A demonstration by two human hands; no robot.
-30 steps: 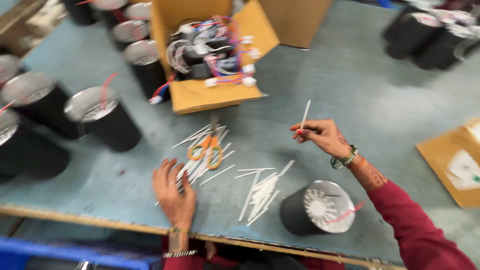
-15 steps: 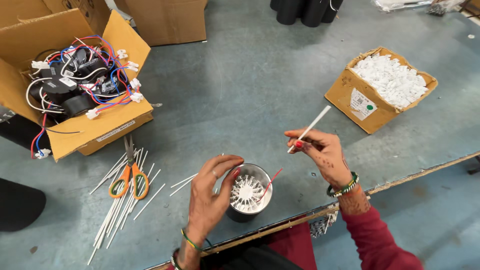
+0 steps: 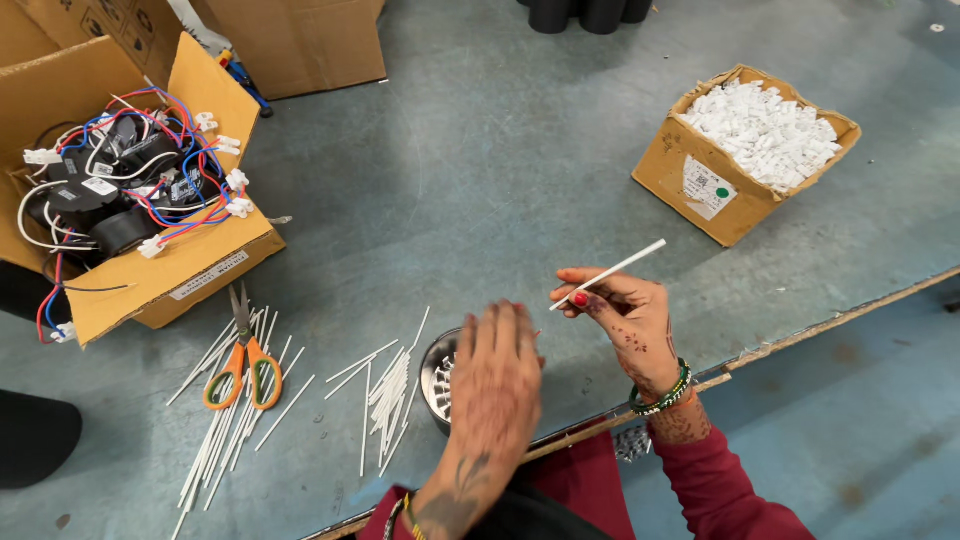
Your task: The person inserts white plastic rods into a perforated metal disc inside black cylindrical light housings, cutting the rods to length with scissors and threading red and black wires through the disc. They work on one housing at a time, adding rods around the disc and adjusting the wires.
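My right hand [image 3: 622, 322] pinches a thin white tube [image 3: 610, 273] that points up and to the right above the grey-blue table. My left hand [image 3: 494, 383] lies palm down over a round black motor part [image 3: 437, 374] with a metal rim and hides most of it. The part stands near the table's front edge. To the left of it lie loose white tubes [image 3: 388, 388], and farther left another scatter of tubes with orange-handled scissors [image 3: 242, 358] on top.
An open cardboard box [image 3: 182, 283] at the left holds black parts with red, blue and white wires. A smaller box [image 3: 708, 188] at the right is full of small white pieces. More cardboard boxes [image 3: 300, 45] and black cylinders [image 3: 585, 14] stand at the back.
My left hand has slid over the top of the black motor part and now covers it. My right hand holds the white tube in much the same pose.
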